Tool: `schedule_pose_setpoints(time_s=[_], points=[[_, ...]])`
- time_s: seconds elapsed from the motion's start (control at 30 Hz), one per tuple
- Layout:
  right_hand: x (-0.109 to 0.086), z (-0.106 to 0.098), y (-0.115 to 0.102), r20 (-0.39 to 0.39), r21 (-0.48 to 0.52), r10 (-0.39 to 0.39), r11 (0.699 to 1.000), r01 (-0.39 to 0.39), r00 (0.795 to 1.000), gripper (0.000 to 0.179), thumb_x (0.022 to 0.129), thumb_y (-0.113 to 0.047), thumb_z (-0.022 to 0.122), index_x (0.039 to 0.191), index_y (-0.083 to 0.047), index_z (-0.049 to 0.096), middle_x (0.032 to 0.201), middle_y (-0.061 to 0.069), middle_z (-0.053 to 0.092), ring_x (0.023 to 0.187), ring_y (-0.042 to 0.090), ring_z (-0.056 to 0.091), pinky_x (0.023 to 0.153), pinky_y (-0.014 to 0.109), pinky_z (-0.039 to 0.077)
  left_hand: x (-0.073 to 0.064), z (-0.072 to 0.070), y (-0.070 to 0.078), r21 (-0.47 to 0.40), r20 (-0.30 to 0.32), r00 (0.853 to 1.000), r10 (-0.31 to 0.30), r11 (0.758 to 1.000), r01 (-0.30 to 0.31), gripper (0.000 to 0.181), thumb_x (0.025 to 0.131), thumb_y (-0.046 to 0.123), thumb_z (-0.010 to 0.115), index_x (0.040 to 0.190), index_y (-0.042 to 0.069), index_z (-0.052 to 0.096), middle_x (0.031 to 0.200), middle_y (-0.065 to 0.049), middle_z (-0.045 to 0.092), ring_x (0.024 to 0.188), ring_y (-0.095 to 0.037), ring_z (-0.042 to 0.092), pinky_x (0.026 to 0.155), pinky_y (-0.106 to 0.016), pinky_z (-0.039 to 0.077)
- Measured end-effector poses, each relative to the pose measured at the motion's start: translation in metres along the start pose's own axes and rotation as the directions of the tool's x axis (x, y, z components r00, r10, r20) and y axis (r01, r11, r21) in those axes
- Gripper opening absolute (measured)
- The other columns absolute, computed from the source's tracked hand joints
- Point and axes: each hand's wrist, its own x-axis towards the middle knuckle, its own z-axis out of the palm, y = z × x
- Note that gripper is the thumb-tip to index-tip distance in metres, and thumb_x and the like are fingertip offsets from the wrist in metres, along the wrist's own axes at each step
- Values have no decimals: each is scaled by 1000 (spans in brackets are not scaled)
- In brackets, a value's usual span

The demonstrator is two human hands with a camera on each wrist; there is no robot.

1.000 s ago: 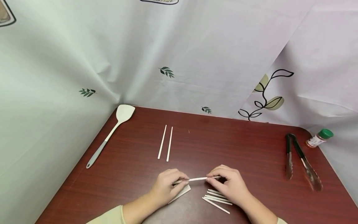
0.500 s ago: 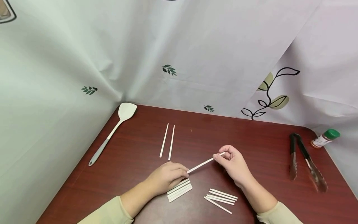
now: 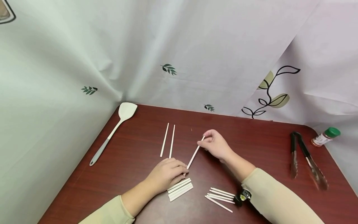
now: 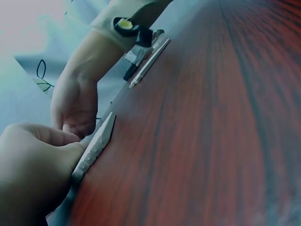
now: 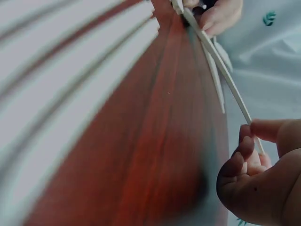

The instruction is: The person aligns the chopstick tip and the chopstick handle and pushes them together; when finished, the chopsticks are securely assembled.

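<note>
A thin white stick (image 3: 194, 156) slants between the two hands. My right hand (image 3: 216, 146) pinches its far end between thumb and fingers, as the right wrist view also shows. At the near end, my left hand (image 3: 169, 174) holds the stick between its fingertips and thumb. Just below the left hand lies a row of several white sticks (image 3: 180, 192) side by side, partly covered by that hand. Two more sticks, a left one (image 3: 164, 140) and a right one (image 3: 172, 141), lie apart beyond the left hand; the right one's near end reaches its knuckles.
Several loose white sticks (image 3: 219, 199) lie near the right forearm, partly hidden by a small black device (image 3: 242, 197) at the wrist. A white spatula (image 3: 113, 130) lies at the left edge. Metal tongs (image 3: 307, 161) and a green-capped spice jar (image 3: 325, 137) are on the right.
My right hand has moved forward and left, swinging the stick from nearly crosswise to a steep slant. My left hand has shifted slightly, and the row of sticks beneath it shows more.
</note>
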Motion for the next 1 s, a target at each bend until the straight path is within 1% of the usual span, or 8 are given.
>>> schedule_pose_setpoints(time_s=[0.07,0.13,0.3,0.37,0.47,0.6,0.87,1.0], points=[[8,4,0,23,-108,-36,993,38,999,40,90,-12,83,116,0,55,84,8,74,70,15,61,64,29,47,-1,0,2,23,13,999,-45,999,45,21,90,20,86,109,16,80,119,3,74,104,-13,68,86,-35,55],[13,8,0,46,-239,-66,968,76,997,46,87,-19,87,117,-1,59,89,5,72,76,17,62,70,31,49,-1,-1,3,41,23,996,-81,996,80,22,89,22,86,110,16,81,123,1,73,106,-15,68,85,-38,55],[22,19,-8,119,-523,-86,841,136,989,68,75,-39,95,124,-3,64,110,9,62,103,30,54,92,42,46,-2,-4,5,84,26,993,-117,990,115,21,88,26,87,107,18,83,125,1,74,110,-18,66,85,-41,52],[25,23,-12,137,-594,-81,791,148,987,73,73,-44,95,125,-3,64,115,11,59,109,34,50,96,46,44,-2,-4,5,91,25,992,-126,988,123,20,88,26,87,105,17,83,124,1,74,111,-18,66,86,-41,51],[30,30,-17,151,-643,-77,749,157,986,77,73,-49,95,129,-6,64,121,13,59,113,36,50,97,49,46,-2,-5,4,98,22,989,-143,985,141,19,88,24,87,104,16,83,121,2,75,110,-18,66,87,-41,51],[36,37,-22,156,-670,-72,725,159,985,76,77,-50,92,137,-13,65,129,12,60,117,35,51,94,52,48,-2,-5,2,121,30,984,-178,977,173,19,89,23,86,106,16,83,119,3,76,110,-18,67,88,-41,52],[49,48,-32,149,-734,-50,663,144,988,75,79,-54,91,143,-22,67,133,10,63,120,34,50,97,47,50,-2,-7,-4,159,33,974,-226,963,218,15,92,23,83,107,18,81,120,3,76,113,-20,66,90,-43,52],[57,51,-34,151,-727,-26,674,129,988,76,82,-54,89,147,-23,64,138,11,62,123,36,50,99,48,50,-1,-8,-11,166,17,970,-244,957,238,14,93,21,82,106,18,80,119,4,76,113,-21,64,88,-44,50]])
